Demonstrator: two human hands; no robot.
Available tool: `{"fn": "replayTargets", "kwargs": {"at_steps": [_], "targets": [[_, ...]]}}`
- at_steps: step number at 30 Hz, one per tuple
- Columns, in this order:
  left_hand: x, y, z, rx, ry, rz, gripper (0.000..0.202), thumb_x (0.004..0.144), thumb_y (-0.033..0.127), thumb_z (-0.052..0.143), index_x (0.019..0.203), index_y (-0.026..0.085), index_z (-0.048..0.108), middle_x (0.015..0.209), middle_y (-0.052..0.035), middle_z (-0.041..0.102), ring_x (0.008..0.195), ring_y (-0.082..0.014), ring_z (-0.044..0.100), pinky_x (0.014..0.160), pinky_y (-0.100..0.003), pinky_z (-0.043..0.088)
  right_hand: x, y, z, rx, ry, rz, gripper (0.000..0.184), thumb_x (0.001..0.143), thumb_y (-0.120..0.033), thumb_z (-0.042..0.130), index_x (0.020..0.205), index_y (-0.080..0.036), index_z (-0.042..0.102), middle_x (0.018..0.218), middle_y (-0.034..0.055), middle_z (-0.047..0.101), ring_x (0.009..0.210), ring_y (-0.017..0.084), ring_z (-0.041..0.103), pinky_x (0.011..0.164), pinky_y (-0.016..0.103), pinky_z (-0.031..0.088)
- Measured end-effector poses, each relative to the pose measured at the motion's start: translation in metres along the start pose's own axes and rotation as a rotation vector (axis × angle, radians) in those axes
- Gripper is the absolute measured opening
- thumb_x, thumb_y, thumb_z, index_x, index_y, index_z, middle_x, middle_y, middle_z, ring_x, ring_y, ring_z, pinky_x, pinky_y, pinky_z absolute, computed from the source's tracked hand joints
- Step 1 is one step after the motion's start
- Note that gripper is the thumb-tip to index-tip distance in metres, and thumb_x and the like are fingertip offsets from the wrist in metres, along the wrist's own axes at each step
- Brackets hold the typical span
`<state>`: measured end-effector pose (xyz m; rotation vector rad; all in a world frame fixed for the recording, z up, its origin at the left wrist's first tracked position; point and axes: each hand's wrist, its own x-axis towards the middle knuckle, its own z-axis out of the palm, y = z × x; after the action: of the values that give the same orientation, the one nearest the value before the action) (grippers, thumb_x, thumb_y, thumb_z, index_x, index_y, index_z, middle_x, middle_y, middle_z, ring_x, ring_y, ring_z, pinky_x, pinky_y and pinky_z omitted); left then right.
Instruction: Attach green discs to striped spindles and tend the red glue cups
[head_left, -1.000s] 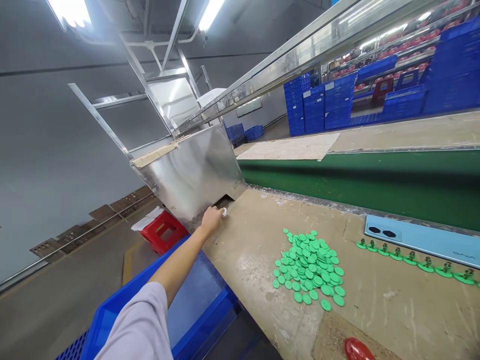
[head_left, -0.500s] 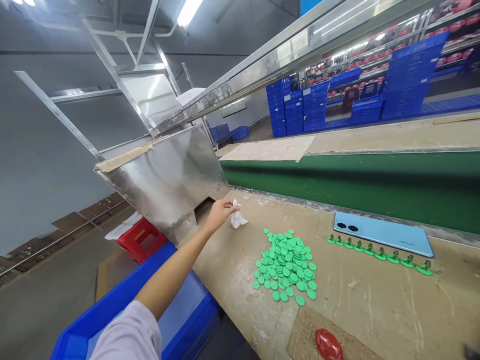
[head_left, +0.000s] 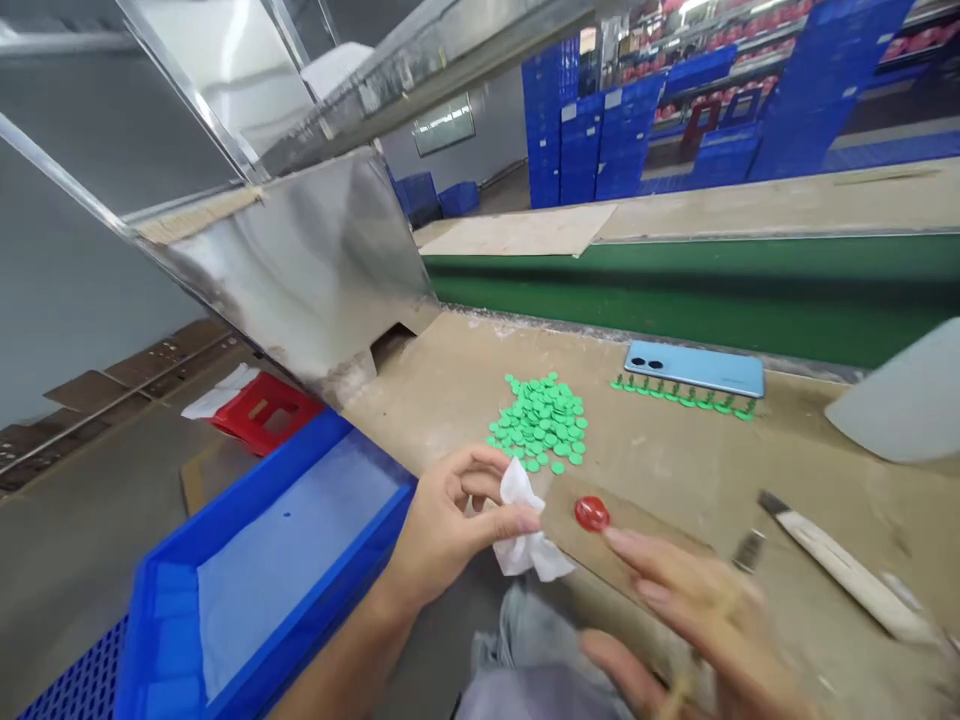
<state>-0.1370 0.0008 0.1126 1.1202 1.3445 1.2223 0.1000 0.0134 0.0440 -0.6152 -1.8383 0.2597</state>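
Observation:
My left hand (head_left: 457, 525) is closed, pinching a crumpled white tissue (head_left: 521, 550) between thumb and fingers above the table's front edge. My right hand (head_left: 697, 610), slightly blurred, has its fingers stretched out with the thumb apart, and nothing shows in it. Its fingertips are close to a glossy red oval piece (head_left: 592, 513), which lies on a brown board (head_left: 637, 545); whether they touch it I cannot tell. Beyond my hands is a heap of green button-like discs (head_left: 544, 415). Several green discs with small upright parts (head_left: 686, 397) stand in a row along a light blue phone (head_left: 697, 368).
A tool with a pale handle and dark tip (head_left: 840, 565) lies at the right, near a small metal-ended item (head_left: 748, 550). A white rounded object (head_left: 907, 400) stands behind it. Lower left is a blue crate (head_left: 169, 580), beside a red stool (head_left: 262, 410). A metal panel (head_left: 300, 270) borders the table.
My left hand has come back from the far left of the table towards me, with the tissue. My right hand has entered view beside the red piece. The camera view has tilted down.

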Motion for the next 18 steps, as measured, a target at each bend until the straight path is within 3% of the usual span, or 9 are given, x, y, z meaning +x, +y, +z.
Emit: {"fn": "replayTargets", "kwargs": {"at_steps": [3, 6, 8, 10, 14, 18], "targets": [[-0.024, -0.009, 0.022, -0.140, -0.103, -0.102, 0.050, 0.069, 0.035, 0.099, 0.101, 0.020, 0.064, 0.070, 0.0004, 0.079, 0.059, -0.0122, 0.064, 0.059, -0.022, 0.044, 0.018, -0.030, 0.012, -0.061, -0.016, -0.038, 0.020, 0.103, -0.032, 0.069, 0.121, -0.024, 0.063, 0.121, 0.0068, 0.081, 0.115, 0.023, 0.076, 0.092, 0.039, 0.049], [-0.037, -0.015, 0.032, -0.242, -0.123, -0.147, 0.056, 0.068, 0.030, 0.100, 0.108, 0.021, 0.062, 0.067, 0.0024, 0.078, 0.059, -0.0117, 0.063, 0.061, -0.022, 0.043, 0.018, -0.046, 0.020, -0.071, -0.085, 0.004, 0.010, 0.109, -0.031, 0.059, 0.115, -0.022, 0.060, 0.118, 0.0068, 0.082, 0.116, 0.021, 0.076, 0.096, 0.037, 0.044], [-0.042, -0.018, 0.035, -0.277, -0.120, -0.162, 0.058, 0.066, 0.027, 0.100, 0.110, 0.021, 0.062, 0.066, 0.0038, 0.077, 0.060, -0.0111, 0.062, 0.063, -0.021, 0.042, 0.011, -0.050, 0.021, -0.074, -0.097, 0.032, 0.004, 0.109, -0.021, 0.057, 0.109, -0.024, 0.060, 0.113, 0.0038, 0.083, 0.111, 0.020, 0.078, 0.095, 0.036, 0.042], [-0.046, -0.020, 0.036, -0.289, -0.131, -0.173, 0.060, 0.065, 0.025, 0.101, 0.112, 0.022, 0.064, 0.066, 0.0050, 0.076, 0.064, -0.0112, 0.062, 0.065, -0.021, 0.042, 0.005, -0.050, 0.018, -0.075, -0.074, 0.040, 0.012, 0.106, -0.013, 0.057, 0.106, -0.025, 0.060, 0.107, 0.0006, 0.084, 0.106, 0.019, 0.080, 0.093, 0.034, 0.043], [-0.049, -0.022, 0.037, -0.299, -0.184, -0.167, 0.066, 0.063, 0.024, 0.103, 0.118, 0.023, 0.067, 0.069, 0.0047, 0.077, 0.079, -0.0143, 0.067, 0.079, -0.023, 0.047, 0.001, -0.046, 0.008, -0.085, -0.035, 0.021, 0.016, 0.101, -0.010, 0.063, 0.105, -0.026, 0.061, 0.100, -0.0026, 0.085, 0.098, 0.018, 0.082, 0.087, 0.034, 0.046], [-0.048, -0.023, 0.037, -0.390, -0.298, -0.175, 0.064, 0.072, 0.040, 0.099, 0.125, 0.022, 0.067, 0.078, -0.0006, 0.080, 0.094, -0.0191, 0.069, 0.085, -0.027, 0.049, 0.002, -0.047, 0.005, -0.018, 0.020, 0.032, 0.015, 0.099, -0.010, 0.068, 0.102, -0.025, 0.064, 0.098, -0.0028, 0.085, 0.095, 0.018, 0.082, 0.082, 0.033, 0.050]]}}
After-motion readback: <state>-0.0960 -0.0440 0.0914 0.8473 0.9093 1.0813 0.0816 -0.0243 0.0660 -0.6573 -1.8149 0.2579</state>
